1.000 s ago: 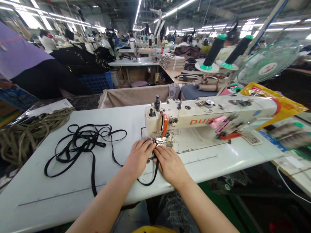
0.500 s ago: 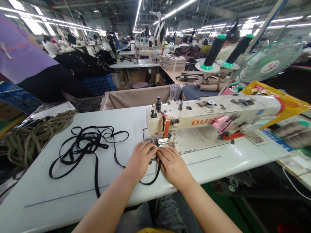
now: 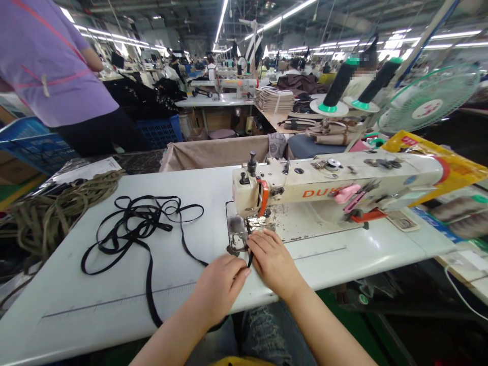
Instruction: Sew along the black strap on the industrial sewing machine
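A narrow black strap (image 3: pixel 148 284) lies in loose loops on the left of the sewing table, and one length runs towards my hands. My left hand (image 3: pixel 221 284) is closed near the table's front edge, thumb against curled fingers, pinching the strap. Just right of it, my right hand (image 3: pixel 273 260) presses its fingers together on the strap close to the presser foot. The strap leads up from my fingers towards the needle area of the white sewing machine (image 3: pixel 282 185). Between my fingers the strap is partly hidden. The metal needle plate (image 3: pixel 237 231) shows left of my right fingertips.
Olive straps (image 3: pixel 76 203) are heaped at the left edge. Thread cones (image 3: pixel 339 86) and a fan (image 3: pixel 429 104) stand at the right behind the machine. A yellow bag (image 3: pixel 457 157) lies behind the machine. A person in purple (image 3: pixel 68 66) stands at the far left.
My left hand has drawn back from the needle plate towards the table edge, uncovering the plate. My right hand has hardly moved. The person in purple now stands more upright.
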Demonstrator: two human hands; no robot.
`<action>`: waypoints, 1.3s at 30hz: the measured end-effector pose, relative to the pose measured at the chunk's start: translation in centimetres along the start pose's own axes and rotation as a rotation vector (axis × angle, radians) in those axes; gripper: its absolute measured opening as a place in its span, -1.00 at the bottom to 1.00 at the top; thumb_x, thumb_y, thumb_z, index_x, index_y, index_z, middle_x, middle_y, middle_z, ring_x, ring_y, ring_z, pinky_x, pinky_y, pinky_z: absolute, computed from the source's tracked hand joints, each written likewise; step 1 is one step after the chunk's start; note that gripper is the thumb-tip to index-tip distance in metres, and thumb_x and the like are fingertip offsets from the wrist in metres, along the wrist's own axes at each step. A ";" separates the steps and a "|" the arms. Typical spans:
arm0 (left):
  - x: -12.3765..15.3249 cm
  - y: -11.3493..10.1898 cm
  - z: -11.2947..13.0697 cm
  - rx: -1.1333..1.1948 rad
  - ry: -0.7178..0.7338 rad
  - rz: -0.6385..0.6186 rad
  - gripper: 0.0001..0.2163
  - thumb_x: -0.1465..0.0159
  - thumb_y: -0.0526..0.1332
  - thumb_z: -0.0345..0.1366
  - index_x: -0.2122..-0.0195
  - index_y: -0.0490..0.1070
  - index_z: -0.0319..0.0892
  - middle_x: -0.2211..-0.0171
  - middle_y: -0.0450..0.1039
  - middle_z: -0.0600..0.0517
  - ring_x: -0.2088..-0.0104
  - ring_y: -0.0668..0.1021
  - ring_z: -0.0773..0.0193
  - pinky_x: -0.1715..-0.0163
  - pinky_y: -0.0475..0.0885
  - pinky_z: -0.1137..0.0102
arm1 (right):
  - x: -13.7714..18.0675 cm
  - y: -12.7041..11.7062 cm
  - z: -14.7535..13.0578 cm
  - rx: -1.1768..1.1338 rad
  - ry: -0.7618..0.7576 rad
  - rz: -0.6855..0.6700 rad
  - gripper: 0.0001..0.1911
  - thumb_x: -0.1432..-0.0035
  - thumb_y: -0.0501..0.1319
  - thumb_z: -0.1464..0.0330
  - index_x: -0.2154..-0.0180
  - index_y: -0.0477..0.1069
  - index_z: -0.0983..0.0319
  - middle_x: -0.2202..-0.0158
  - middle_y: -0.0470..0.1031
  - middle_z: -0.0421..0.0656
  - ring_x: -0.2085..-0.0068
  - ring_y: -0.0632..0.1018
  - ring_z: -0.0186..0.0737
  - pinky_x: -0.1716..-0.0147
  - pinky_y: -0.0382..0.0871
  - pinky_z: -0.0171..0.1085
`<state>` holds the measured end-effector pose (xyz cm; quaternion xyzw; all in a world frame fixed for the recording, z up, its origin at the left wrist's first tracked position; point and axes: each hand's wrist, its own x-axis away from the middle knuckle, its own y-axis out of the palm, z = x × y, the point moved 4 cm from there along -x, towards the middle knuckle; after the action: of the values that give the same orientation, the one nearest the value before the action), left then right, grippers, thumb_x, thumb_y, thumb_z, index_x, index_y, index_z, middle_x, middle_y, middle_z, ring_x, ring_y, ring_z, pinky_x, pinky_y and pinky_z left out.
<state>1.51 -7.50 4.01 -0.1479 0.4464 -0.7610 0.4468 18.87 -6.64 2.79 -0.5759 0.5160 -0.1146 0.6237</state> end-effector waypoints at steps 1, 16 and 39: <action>0.6 0.0 0.5 -0.011 0.004 -0.027 -0.85 -0.51 0.18 -0.30 0.17 0.53 -0.14 0.29 0.59 0.02 0.25 0.63 0.15 0.22 0.50 0.28 | 0.0 0.0 -0.1 0.008 -0.004 0.001 -0.70 -0.47 0.19 0.49 -0.15 0.55 0.26 -0.16 0.64 0.02 -0.23 0.59 -0.02 -0.40 0.37 0.13; 4.3 -1.1 4.9 -0.246 0.344 -0.005 -0.86 -0.43 0.18 -0.45 0.27 0.35 -0.08 0.42 0.43 0.09 0.42 0.52 0.13 0.40 0.38 0.20 | 0.1 -0.8 -1.5 0.034 -0.019 0.044 -0.73 -0.49 0.22 0.44 -0.14 0.56 0.26 -0.10 0.67 0.02 -0.17 0.64 -0.02 -0.37 0.42 0.15; 4.5 -1.2 6.1 -0.174 0.488 0.036 -0.77 -0.46 0.18 -0.37 0.39 0.31 -0.10 0.52 0.36 0.12 0.51 0.45 0.26 0.49 0.29 0.29 | 0.0 -0.6 -1.1 0.021 0.020 0.004 -0.64 -0.52 0.18 0.44 -0.24 0.54 0.26 -0.23 0.60 0.02 -0.24 0.60 -0.02 -0.37 0.45 0.09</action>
<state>2.16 -14.20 7.58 0.0103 0.6072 -0.7250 0.3248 18.27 -7.48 3.52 -0.5670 0.5221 -0.1246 0.6248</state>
